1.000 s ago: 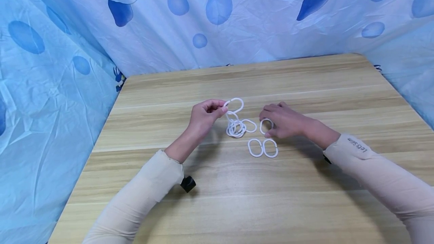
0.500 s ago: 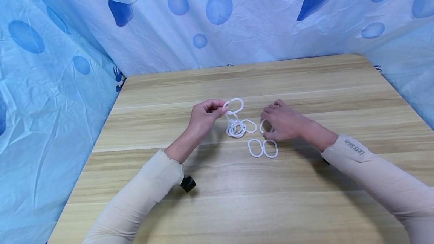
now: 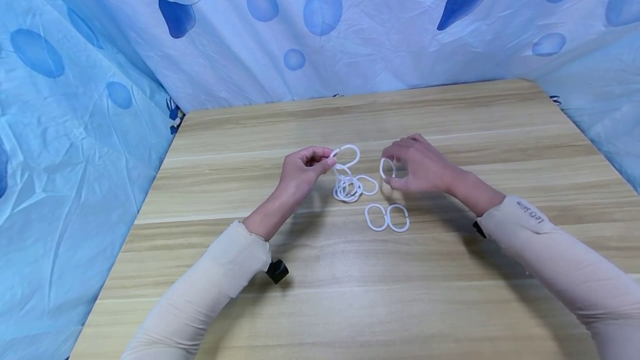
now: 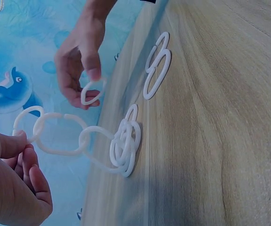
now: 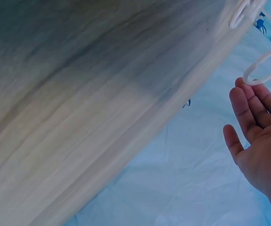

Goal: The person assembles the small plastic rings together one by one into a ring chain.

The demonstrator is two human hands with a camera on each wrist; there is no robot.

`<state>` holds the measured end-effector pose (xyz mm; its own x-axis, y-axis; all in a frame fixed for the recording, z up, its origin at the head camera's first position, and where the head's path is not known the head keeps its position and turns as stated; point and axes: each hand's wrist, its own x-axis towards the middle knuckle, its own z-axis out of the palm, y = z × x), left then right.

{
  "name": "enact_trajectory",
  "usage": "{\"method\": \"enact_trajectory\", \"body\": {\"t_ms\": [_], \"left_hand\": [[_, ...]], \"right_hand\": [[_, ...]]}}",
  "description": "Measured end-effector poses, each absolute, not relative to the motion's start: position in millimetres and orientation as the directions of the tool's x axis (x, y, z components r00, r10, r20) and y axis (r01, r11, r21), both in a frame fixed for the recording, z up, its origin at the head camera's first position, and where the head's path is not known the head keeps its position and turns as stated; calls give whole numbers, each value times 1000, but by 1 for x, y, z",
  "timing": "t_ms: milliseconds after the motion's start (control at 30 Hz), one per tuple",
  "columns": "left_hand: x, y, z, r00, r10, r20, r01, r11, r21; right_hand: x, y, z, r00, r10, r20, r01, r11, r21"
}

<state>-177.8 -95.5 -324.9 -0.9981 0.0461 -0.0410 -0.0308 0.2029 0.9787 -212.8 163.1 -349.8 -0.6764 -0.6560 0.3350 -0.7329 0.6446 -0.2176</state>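
Between thumb and fingertips, my left hand (image 3: pixel 303 170) pinches the end link of a white plastic chain (image 4: pixel 60 134). The chain hangs from there, and its lower links lie heaped on the table (image 3: pixel 320 293). To the right of the heap, my right hand (image 3: pixel 420 166) holds a single white oval ring (image 4: pixel 93 92) by its edge, lifted off the tabletop. In the right wrist view the ring (image 5: pixel 266 67) touches the fingertips, while the thumb is mostly out of frame. Two loose white oval rings (image 3: pixel 387 218) lie side by side on the table, nearer than the heap.
Blue curtains (image 3: pixel 320 26) printed with sea animals and bubbles stand behind the table and at its sides. A small black block (image 3: pixel 277 271) is at the left sleeve's cuff. The wood tabletop spreads around both hands.
My right hand has picked up the single ring from the table and raised it, moving slightly away from the two loose rings. My left hand keeps its place with the chain.
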Motion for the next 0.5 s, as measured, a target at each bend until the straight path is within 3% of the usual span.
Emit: {"method": "enact_trajectory", "body": {"t_ms": [267, 500], "left_hand": [[-177, -95, -326, -997, 55, -48, -36, 209, 977], [-178, -94, -327, -997, 54, -54, -42, 205, 978]], "right_hand": [[-216, 163, -347, -711, -591, 382, -703, 596, -388], [-222, 158, -340, -669, -571, 476, -743, 482, -464]]}}
